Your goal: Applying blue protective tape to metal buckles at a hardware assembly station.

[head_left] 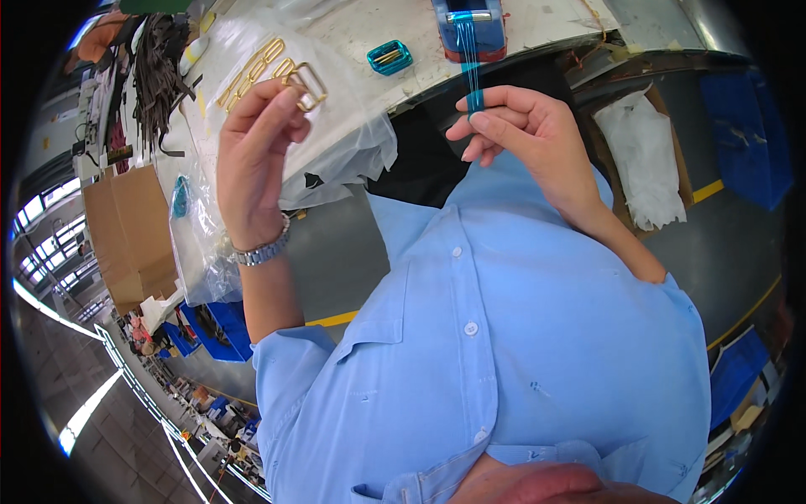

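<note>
- A small blue box point(389, 57) on the table point(353, 25) held gold pins.
- A tape holder point(470, 29) held blue tape point(470, 63).
- The left hand point(256, 155) pinched a shiny gold buckle point(307, 86), a square ring, above a clear bag point(336, 143).
- The right hand point(525, 134) pinched the tape end, pulled out in a thin strip.

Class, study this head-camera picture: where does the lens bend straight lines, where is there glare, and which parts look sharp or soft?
Head view: the table edge curves strongly and the corners are black, fisheye distortion; glare whitens the clear plastic sheet; the left hand with its gold buckle and the right hand pinching blue tape look sharp; the far floor at lower left is soft.
</note>
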Tool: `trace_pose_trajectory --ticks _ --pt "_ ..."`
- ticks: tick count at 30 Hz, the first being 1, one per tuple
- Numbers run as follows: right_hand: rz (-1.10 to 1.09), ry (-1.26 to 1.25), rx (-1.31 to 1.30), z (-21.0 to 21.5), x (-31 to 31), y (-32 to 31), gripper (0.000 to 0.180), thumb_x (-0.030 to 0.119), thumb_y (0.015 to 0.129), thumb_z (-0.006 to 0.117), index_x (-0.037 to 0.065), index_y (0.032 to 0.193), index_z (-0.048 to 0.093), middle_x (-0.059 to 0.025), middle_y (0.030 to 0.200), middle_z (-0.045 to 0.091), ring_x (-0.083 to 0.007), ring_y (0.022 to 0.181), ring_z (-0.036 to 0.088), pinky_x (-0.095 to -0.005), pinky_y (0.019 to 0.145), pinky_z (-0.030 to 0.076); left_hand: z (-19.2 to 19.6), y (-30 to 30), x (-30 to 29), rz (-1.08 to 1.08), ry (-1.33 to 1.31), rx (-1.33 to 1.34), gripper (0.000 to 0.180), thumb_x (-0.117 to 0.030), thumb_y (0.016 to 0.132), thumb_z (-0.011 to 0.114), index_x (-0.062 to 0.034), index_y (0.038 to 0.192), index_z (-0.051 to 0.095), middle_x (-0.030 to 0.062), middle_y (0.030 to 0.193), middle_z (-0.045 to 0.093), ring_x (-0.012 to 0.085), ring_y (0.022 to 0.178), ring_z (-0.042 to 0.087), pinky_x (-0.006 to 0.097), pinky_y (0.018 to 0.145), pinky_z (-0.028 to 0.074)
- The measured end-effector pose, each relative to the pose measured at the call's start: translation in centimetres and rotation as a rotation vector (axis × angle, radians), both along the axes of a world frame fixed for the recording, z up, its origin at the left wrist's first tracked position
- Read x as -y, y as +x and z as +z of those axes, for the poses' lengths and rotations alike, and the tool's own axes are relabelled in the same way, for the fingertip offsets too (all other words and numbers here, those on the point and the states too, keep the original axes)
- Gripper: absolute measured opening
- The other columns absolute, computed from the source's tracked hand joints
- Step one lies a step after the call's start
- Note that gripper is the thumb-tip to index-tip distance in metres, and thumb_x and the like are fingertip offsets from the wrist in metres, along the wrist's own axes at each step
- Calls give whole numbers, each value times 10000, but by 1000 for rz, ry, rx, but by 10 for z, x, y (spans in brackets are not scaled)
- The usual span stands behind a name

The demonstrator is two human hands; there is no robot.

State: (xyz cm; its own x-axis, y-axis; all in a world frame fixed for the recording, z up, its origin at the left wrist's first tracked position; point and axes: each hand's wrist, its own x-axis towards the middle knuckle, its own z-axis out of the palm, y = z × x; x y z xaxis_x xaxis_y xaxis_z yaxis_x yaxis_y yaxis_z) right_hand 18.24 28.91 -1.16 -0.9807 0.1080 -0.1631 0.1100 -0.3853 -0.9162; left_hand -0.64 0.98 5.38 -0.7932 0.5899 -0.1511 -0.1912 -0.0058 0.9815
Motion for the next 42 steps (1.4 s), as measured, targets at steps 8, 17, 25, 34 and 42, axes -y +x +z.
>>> trace_pose_trajectory --ticks 8,17,25,34,42 --pt "-34 40 -19 -14 4 -3 225 101 1077 643 -68 1202 724 -138 1060 814 -150 865 778 -268 747 611 -30 63 -97 -90 34 288 168 -151 987 805 -11 1079 788 -6 901 711 70 785 576 247 742 472" --pt "-55 59 -47 -14 3 -3 201 94 1077 645 -53 1174 743 -108 1015 815 -147 849 781 -265 740 610 -41 68 -109 -64 7 281 151 -155 989 802 -21 1059 800 -11 915 727 56 778 563 231 727 444" --pt "-46 8 -43 -12 3 -3 207 99 1075 655 -56 1181 741 -105 1030 816 -148 870 786 -265 748 616 -43 72 -113 -34 7 279 163 -154 987 806 -10 1061 788 19 959 760 68 809 597 237 772 481" --pt "-58 -51 -3 -12 6 -9 282 174 1049 737 -78 1175 747 -128 990 809 -154 856 788 -262 763 629 -48 70 -113 -19 7 316 177 -165 984 809 -7 1060 782 20 952 761 80 822 610 238 771 482" --pt "-84 -23 -5 -15 4 -8 274 158 1049 729 -84 1175 755 -134 995 810 -166 856 795 -266 768 638 -51 70 -115 -56 -20 308 171 -179 1002 790 -16 1052 785 2 916 743 70 806 586 233 748 460"
